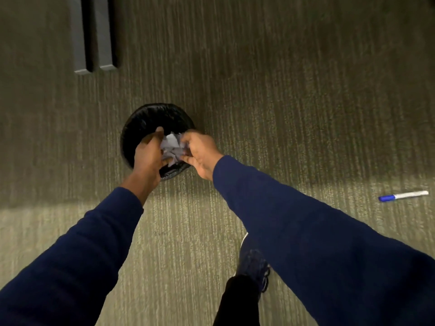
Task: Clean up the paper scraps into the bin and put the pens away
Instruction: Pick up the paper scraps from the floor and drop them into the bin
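Your left hand (148,154) and right hand (200,154) both clutching paper scraps (171,147) above bin (141,121); pen (403,196) on carpet (282,90), well apart.

Navy long sleeves (306,231), plain, cuffs snug. Black trouser leg (237,300). Navy laced shoe (253,262), white sole edge, nearer than the bin (141,114).

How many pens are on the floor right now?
1. A blue-capped pen lies on the carpet at the far right, apart from the bin. Others may be hidden or out of view.
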`<state>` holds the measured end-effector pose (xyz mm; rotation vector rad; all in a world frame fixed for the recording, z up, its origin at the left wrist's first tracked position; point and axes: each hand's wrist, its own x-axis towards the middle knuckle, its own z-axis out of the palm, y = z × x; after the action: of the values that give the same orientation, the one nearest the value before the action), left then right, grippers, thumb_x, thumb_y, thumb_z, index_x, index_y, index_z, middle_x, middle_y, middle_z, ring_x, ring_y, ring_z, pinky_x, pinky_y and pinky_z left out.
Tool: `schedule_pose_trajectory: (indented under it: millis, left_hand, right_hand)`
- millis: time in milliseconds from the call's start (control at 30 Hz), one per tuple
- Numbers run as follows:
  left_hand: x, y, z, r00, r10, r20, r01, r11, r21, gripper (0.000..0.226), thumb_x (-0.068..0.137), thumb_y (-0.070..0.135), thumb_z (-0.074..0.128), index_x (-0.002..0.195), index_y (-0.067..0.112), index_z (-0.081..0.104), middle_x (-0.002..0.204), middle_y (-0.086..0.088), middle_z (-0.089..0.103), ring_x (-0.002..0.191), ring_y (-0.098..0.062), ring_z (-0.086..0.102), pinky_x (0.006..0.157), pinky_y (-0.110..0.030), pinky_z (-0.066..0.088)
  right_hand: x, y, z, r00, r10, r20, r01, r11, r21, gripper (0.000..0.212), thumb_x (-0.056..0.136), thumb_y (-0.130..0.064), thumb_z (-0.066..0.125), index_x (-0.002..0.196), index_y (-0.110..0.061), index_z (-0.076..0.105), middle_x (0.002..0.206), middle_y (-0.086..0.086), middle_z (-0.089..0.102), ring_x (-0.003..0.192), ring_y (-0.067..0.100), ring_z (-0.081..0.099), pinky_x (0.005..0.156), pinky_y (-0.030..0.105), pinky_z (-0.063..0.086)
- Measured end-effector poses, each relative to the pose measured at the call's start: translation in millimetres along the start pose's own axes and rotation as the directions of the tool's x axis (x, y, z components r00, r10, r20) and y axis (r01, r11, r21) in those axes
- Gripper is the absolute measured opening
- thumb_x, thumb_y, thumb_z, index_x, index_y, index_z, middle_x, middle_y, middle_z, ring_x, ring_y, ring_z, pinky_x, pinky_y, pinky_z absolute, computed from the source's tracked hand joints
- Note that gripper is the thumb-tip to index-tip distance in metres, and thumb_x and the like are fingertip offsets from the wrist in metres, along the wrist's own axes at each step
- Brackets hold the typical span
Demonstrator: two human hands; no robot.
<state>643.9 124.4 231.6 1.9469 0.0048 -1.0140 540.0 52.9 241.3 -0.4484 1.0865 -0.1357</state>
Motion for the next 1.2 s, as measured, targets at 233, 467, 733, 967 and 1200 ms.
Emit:
schedule_pose_trajectory:
  millis: [233, 467, 733, 967, 1200]
  left_hand:
    - [-34.7, 14.5, 60.6, 0.990, 0.055, 0.131, -0.080, 0.978, 0.194, 0.014, 0.097, 0.037, 0.061, 0.101, 0.025, 0.067, 0.097, 0.003, 0.072, 0.097, -0.018, 0.070, 0.076, -0.034, 0.061]
    - [-103.0, 8.9, 180.1, 0.925, 0.078, 0.371, -0.250, 0.861, 0.443, 0.032, 0.095, 0.052, 0.058, 0.108, 0.024, 0.068, 0.102, 0.001, 0.066, 0.096, -0.014, 0.064, 0.075, -0.036, 0.055]
    - [-225.7, -58.8, 342.7, 0.774, 0.080, 0.628, -0.511, 0.665, 0.545, 0.032, 0.093, 0.056, 0.057, 0.085, 0.027, 0.066, 0.074, 0.014, 0.059, 0.074, -0.006, 0.059, 0.073, -0.032, 0.052]
    - [-361.4, -132.8, 460.4, 0.660, -0.031, 0.751, -0.591, 0.596, 0.543, 0.028, 0.087, 0.055, 0.064, 0.084, 0.028, 0.069, 0.069, 0.013, 0.059, 0.060, -0.002, 0.054, 0.063, -0.031, 0.047]
    - [-496.3, -196.3, 551.9, 0.484, -0.146, 0.863, -0.761, 0.415, 0.498, 0.029, 0.092, 0.051, 0.063, 0.103, 0.025, 0.067, 0.105, 0.006, 0.066, 0.089, -0.011, 0.061, 0.072, -0.028, 0.047]
  right_hand:
    - [-36.6, -12.9, -70.8, 0.993, -0.062, -0.101, 0.059, 0.998, -0.033, 0.007, 0.097, -0.016, 0.057, 0.091, -0.020, 0.059, 0.084, -0.003, 0.057, 0.076, 0.010, 0.056, 0.089, 0.039, 0.054]
    - [-99.8, -12.3, -196.3, 0.941, -0.175, -0.290, 0.165, 0.984, -0.061, 0.015, 0.097, -0.023, 0.059, 0.112, -0.022, 0.059, 0.099, -0.002, 0.063, 0.076, 0.008, 0.056, 0.085, 0.040, 0.055]
    - [-195.8, 20.7, -381.0, 0.823, -0.275, -0.497, 0.277, 0.958, -0.071, 0.022, 0.093, -0.029, 0.061, 0.115, -0.027, 0.059, 0.100, -0.014, 0.064, 0.097, 0.008, 0.064, 0.096, 0.043, 0.056]
    - [-311.6, 77.9, -537.0, 0.716, -0.212, -0.665, 0.310, 0.950, 0.031, 0.029, 0.090, -0.031, 0.064, 0.118, -0.027, 0.061, 0.102, -0.010, 0.067, 0.085, 0.008, 0.065, 0.075, 0.029, 0.055]
    - [-426.7, 153.1, -669.0, 0.590, -0.104, -0.801, 0.283, 0.955, 0.085, 0.030, 0.090, -0.032, 0.063, 0.120, -0.026, 0.060, 0.117, -0.004, 0.065, 0.101, 0.016, 0.065, 0.086, 0.034, 0.054]
